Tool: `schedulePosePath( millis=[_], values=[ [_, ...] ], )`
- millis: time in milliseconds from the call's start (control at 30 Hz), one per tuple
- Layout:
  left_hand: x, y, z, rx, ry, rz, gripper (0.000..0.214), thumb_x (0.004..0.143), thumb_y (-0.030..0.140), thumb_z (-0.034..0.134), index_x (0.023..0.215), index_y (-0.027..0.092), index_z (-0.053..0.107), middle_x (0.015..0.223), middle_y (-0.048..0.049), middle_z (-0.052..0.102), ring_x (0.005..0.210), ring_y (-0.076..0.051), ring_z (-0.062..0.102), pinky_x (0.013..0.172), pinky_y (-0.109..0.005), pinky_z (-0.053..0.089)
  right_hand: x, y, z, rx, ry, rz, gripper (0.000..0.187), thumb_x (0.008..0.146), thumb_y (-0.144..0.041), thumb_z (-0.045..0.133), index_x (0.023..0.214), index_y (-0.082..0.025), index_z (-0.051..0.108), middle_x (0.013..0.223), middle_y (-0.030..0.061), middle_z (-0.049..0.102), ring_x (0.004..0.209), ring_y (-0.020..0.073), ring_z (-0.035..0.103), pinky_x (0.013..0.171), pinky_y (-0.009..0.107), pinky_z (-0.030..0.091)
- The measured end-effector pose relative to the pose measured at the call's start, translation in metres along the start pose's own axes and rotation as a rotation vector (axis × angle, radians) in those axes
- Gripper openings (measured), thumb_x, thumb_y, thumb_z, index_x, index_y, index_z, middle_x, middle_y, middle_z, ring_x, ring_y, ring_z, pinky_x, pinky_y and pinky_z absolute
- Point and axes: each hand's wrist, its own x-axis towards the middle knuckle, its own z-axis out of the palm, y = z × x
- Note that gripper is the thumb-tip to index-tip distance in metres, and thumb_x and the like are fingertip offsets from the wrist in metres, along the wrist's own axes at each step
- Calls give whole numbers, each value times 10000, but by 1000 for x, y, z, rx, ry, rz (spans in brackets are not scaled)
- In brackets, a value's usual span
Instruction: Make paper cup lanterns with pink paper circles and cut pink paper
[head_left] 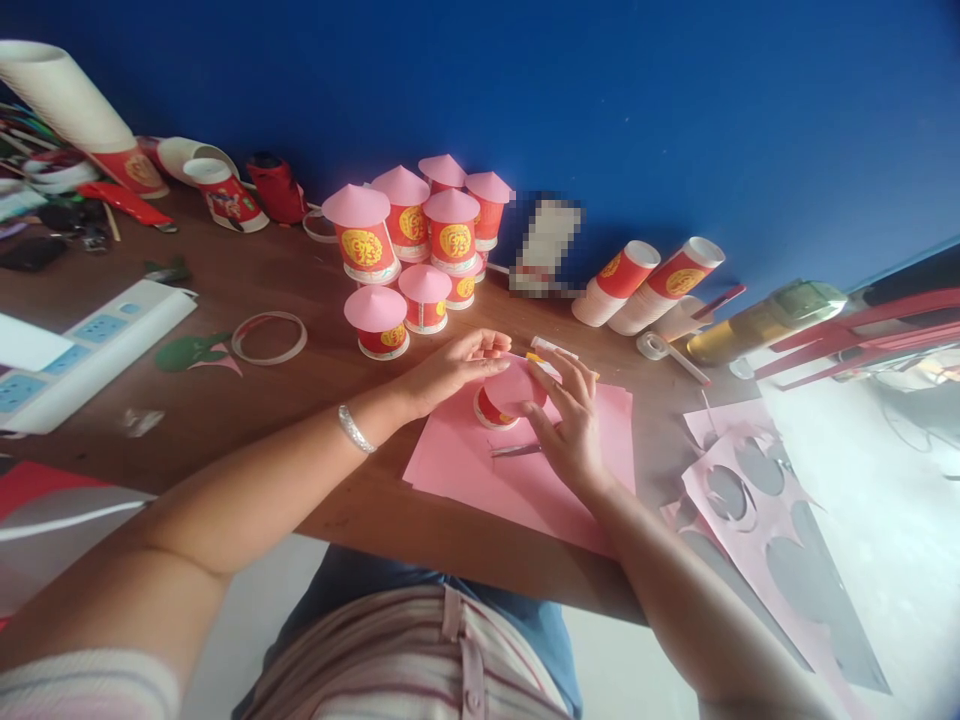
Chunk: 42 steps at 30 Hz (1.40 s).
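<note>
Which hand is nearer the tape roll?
Right: the right hand, at the right side of the pink-topped cup, is closer to the tape roll; the left hand is farther, at the cup's left.

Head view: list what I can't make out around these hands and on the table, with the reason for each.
All in the head view:
Top of the red cup: covered by the pink paper top.
Right end of the metal tool: behind the right hand.
Object by the blue wall: blurred into blocks.
Left end of the power strip: cut off by the left edge.
Print on the standing cups' white rims: too small.
</note>
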Motion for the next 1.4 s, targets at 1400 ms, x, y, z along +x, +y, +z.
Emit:
schedulePosePath(
  millis=[1400],
  values=[
    [2, 2, -10, 351, -367, 74, 879, 696, 308, 921, 1489, 285, 542, 1460, -99, 639, 1358, -318, 598, 1107, -453, 514, -8, 0, -4, 95, 16, 67, 761, 1040, -388, 617, 1683, -287, 223, 1498, 154, 624, 1430, 334, 558, 1131, 638, 513]
  ],
)
